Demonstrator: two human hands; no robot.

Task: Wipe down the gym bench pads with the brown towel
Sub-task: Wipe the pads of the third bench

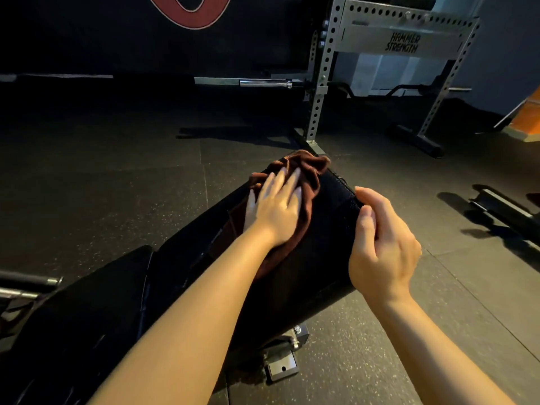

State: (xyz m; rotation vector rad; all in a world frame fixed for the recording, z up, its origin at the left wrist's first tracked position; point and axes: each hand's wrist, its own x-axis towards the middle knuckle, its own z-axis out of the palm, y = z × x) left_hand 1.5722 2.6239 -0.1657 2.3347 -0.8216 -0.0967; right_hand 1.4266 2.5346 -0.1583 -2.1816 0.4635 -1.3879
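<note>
A black gym bench runs from the lower left up toward the middle, with a long back pad (321, 252) and a seat pad (87, 311) nearer me. The brown towel (304, 171) lies bunched on the far end of the back pad. My left hand (277, 206) lies flat on the towel with straight, spread fingers, pressing it onto the pad. My right hand (380, 244) grips the pad's right edge, thumb on top and fingers curled around the side.
A grey perforated steel rack (321, 83) marked Hammer Strength stands beyond the bench, its foot just past the pad's far end. A barbell (263, 82) lies along the wall. Dark equipment (496, 209) sits on the rubber floor at right. The bench's metal foot (282, 366) is below.
</note>
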